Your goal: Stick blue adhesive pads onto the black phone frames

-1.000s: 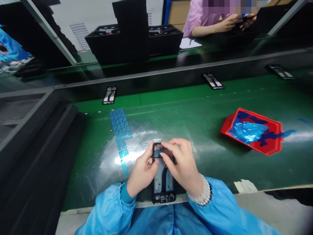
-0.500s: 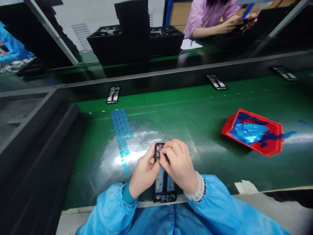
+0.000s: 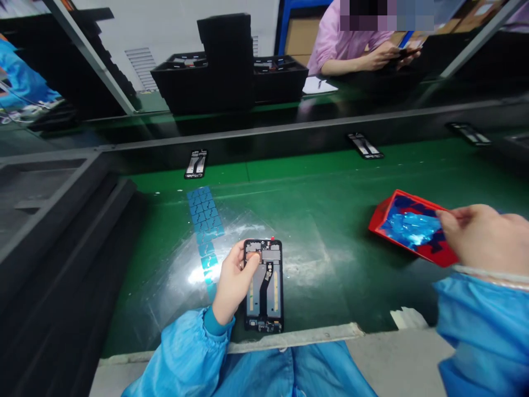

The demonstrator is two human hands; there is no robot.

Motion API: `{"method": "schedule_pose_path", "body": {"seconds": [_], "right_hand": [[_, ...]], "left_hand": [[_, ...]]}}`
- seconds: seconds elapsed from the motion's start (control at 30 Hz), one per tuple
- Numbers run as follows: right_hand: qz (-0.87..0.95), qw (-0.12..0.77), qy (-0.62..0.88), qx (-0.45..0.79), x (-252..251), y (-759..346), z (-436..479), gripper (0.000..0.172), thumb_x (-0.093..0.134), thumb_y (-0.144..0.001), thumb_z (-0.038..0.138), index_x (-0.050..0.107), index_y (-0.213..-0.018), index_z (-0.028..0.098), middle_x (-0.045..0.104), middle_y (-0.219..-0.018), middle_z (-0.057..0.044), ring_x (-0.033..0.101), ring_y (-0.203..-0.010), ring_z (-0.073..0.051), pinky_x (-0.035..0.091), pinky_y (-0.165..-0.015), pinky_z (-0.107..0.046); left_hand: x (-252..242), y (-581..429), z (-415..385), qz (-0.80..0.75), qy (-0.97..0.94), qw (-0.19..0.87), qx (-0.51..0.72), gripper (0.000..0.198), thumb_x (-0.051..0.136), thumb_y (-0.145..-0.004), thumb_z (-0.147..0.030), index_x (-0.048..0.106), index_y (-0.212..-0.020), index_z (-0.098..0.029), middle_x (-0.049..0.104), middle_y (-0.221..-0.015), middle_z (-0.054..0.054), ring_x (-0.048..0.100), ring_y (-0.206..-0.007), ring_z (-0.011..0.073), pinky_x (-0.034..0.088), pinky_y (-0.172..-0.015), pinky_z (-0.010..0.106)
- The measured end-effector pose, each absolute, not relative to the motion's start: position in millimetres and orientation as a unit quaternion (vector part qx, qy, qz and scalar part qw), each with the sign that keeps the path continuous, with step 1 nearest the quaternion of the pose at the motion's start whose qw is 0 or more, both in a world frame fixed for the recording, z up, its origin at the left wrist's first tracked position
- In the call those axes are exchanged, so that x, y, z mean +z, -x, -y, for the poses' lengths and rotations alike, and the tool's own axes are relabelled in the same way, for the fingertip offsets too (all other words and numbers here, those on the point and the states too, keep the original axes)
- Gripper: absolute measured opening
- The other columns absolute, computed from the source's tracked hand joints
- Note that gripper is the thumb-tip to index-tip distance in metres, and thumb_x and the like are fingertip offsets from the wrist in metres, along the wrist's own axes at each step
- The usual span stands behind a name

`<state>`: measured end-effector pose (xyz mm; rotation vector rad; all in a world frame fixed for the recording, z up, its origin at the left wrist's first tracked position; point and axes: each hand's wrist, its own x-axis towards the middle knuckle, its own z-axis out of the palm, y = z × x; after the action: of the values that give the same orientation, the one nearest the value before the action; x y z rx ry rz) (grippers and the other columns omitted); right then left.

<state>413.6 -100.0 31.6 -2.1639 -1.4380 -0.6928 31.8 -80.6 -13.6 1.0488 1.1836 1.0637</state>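
Observation:
My left hand (image 3: 232, 284) grips an opened phone (image 3: 264, 309) by its left side, the thumb pressed on the upper part of the frame. The phone lies near the front edge of the green work surface, its inner side up, with a black ribbon cable (image 3: 264, 292) down the middle. Far to the right, my right hand (image 3: 485, 234) is over the right end of a red bin (image 3: 382, 220). Its thumb and forefinger are pinched together; anything between them is too small to make out. Crumpled blue film (image 3: 413, 229) lies inside the bin.
Left of the phone runs a strip of blue stickers (image 3: 205, 212) on the surface. Other opened phones (image 3: 196, 164) lie along the back ledge. Black trays (image 3: 49, 264) are stacked at left. Across the bench, a person in a pink sleeve (image 3: 333, 47) handles a dark object.
My right hand has left the phone and moved right to the red bin. My left hand keeps hold of the phone, which now shows almost whole and has shifted slightly left.

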Motion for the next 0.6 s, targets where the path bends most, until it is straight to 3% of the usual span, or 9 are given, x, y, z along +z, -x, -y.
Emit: {"method": "schedule_pose_path", "body": {"seconds": [0.1,0.2,0.27,0.37,0.43,0.6], "right_hand": [[0.530,0.221,0.770,-0.278,29.5,-400.8,100.0,0.016,0.047,-0.082,0.025,0.061,-0.073,0.024,0.047,-0.057,-0.007,0.056,-0.071,-0.026,0.028,-0.051,-0.033],[0.557,0.297,0.747,-0.207,18.2,-332.1,114.3,0.019,0.043,-0.085,0.021,0.061,-0.092,0.022,0.063,-0.088,-0.012,0.057,-0.093,-0.028,0.042,-0.072,-0.039],[0.619,0.387,0.680,-0.065,6.3,-274.7,130.0,0.015,0.047,-0.086,0.022,0.058,-0.095,0.023,0.065,-0.091,-0.008,0.061,-0.086,-0.023,0.046,-0.077,-0.037],[0.677,0.358,0.578,0.282,-12.8,-204.5,152.6,0.028,0.051,-0.085,0.026,0.050,-0.114,0.025,0.067,-0.086,-0.002,0.063,-0.066,-0.015,0.051,-0.060,-0.028],[0.638,0.339,0.546,0.425,-21.8,-179.4,160.8,0.041,0.049,-0.086,0.028,0.038,-0.126,0.023,0.065,-0.082,0.000,0.058,-0.056,-0.012,0.050,-0.053,-0.026],[0.532,0.399,0.549,0.506,-20.8,-180.6,147.7,0.037,0.045,-0.089,0.036,0.041,-0.122,0.021,0.056,-0.073,0.001,0.056,-0.062,-0.012,0.050,-0.057,-0.025]], "left_hand": [[-14.0,-32.8,78.9,-0.534,-0.449,0.554,0.454,0.017,0.064,-0.070,-0.021,0.057,-0.085,-0.016,0.066,-0.077,0.000,0.062,-0.073,0.0136,0.047,-0.068,0.023],[-12.3,-32.8,79.1,-0.544,-0.447,0.547,0.453,0.018,0.067,-0.065,-0.019,0.055,-0.079,-0.016,0.061,-0.068,-0.003,0.058,-0.065,0.0112,0.044,-0.063,0.021],[-11.0,-32.6,80.5,-0.551,-0.446,0.539,0.455,0.018,0.067,-0.065,-0.018,0.053,-0.077,-0.017,0.060,-0.067,-0.004,0.058,-0.063,0.0109,0.044,-0.063,0.021],[-10.2,-32.0,83.6,-0.563,-0.440,0.521,0.468,0.018,0.065,-0.066,-0.018,0.051,-0.078,-0.017,0.061,-0.068,-0.003,0.059,-0.065,0.0110,0.045,-0.064,0.021],[-10.3,-31.4,84.8,-0.567,-0.428,0.512,0.482,0.018,0.065,-0.068,-0.020,0.051,-0.079,-0.018,0.062,-0.068,-0.003,0.060,-0.064,0.0115,0.046,-0.064,0.022],[-6.0,-29.8,80.7,-0.521,-0.404,0.554,0.508,0.024,0.063,-0.076,-0.031,0.057,-0.093,-0.016,0.068,-0.087,0.004,0.064,-0.082,0.0171,0.050,-0.073,0.027]]}}
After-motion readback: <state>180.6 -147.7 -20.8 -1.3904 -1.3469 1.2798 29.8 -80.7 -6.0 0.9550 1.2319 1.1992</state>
